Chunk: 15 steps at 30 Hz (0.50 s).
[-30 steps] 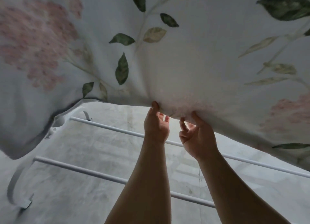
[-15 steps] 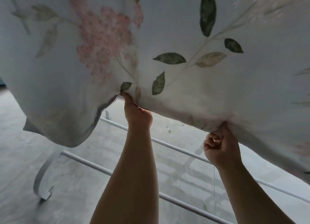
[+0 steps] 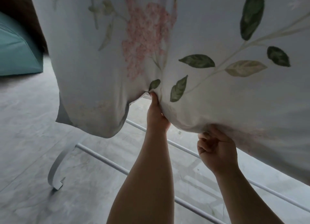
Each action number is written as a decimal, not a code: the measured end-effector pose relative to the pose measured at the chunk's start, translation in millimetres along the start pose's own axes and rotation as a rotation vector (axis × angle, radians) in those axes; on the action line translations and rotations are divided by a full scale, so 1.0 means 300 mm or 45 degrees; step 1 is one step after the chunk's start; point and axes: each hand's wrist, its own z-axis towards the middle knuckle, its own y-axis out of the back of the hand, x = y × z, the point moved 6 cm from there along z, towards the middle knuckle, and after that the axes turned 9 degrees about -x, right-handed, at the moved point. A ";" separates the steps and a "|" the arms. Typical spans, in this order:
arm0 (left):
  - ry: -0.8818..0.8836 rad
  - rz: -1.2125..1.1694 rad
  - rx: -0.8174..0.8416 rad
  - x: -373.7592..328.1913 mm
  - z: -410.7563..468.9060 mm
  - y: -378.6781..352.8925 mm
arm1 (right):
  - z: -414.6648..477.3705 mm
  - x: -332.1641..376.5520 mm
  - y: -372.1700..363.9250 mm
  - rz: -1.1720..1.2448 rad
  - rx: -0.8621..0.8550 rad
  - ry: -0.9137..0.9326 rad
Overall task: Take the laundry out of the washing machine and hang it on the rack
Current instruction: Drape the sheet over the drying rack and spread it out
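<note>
From the head camera, you are looking down past your two bare forearms at a pale sheet (image 3: 209, 31) printed with pink flowers and green leaves. It fills the upper part of the view and hangs in front of you, above the white rails of the rack (image 3: 107, 160). What holds it up higher is out of view.

Your left hand (image 3: 156, 116) pinches the sheet's lower edge, thumb pointing up on the near side and the other fingers hidden behind the cloth. Your right hand (image 3: 216, 150) is lower and to the right, its fingers curled into a bunch of the hem. The cloth sags in a rounded fold between the two hands. Left of your left hand, a loose corner of the sheet droops toward the floor.

The floor (image 3: 25, 123) is grey and marbled. The rack's curved white foot (image 3: 55, 171) rests on it at the left end of the rails. A teal cushion-like shape (image 3: 16, 52) lies at the far left edge, with something dark brown above it.
</note>
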 end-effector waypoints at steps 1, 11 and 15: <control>0.017 -0.005 0.007 0.001 0.000 -0.001 | 0.000 -0.005 -0.011 -0.006 0.017 -0.014; -0.306 -0.176 0.082 -0.260 -0.006 -0.041 | 0.069 0.053 0.027 0.088 -0.268 0.146; -0.430 -0.186 0.156 -0.337 -0.014 -0.090 | 0.077 0.075 0.033 0.163 -0.286 0.161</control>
